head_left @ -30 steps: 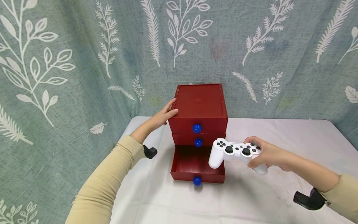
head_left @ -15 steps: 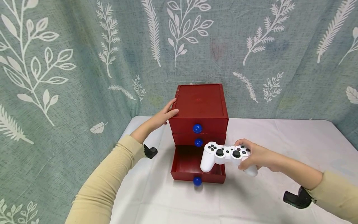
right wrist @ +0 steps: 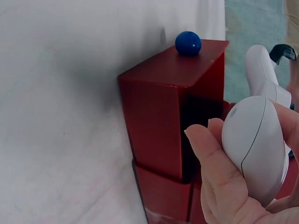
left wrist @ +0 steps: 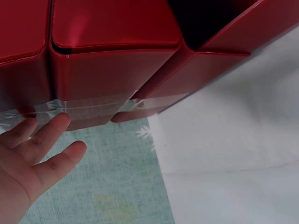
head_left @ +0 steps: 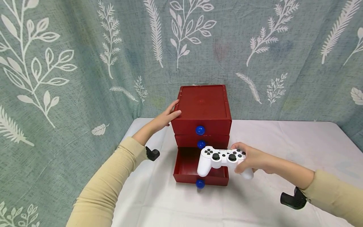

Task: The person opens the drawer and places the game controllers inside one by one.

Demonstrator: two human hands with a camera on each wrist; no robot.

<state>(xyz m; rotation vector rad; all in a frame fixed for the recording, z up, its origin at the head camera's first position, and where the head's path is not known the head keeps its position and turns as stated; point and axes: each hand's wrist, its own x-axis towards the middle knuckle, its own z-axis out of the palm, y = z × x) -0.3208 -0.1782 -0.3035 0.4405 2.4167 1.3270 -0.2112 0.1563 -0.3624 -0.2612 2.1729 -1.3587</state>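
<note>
A white game controller (head_left: 224, 159) is gripped at its right handle by my right hand (head_left: 250, 159), with the thumb on the near side. It hovers over the pulled-out bottom drawer (head_left: 185, 178) and hides part of its inside. In the right wrist view the rounded end of the controller (right wrist: 257, 144) fills the hand. My left hand (head_left: 164, 119) rests with spread fingers on the upper left edge of the red drawer cabinet (head_left: 202, 102). From the left wrist, the fingers (left wrist: 58, 123) touch the cabinet's taped side. The two upper drawers are closed, each with a blue knob (head_left: 200, 130).
A white cloth (head_left: 283, 135) covers the table under the cabinet. Behind and to the left hangs a green curtain (head_left: 127, 47) with a white leaf print. The bottom drawer's blue knob (head_left: 200, 183) sticks out toward me.
My right hand has carried the controller left and slightly down, from the drawer's right side to over the drawer. My left hand and the cabinet stay where they were.
</note>
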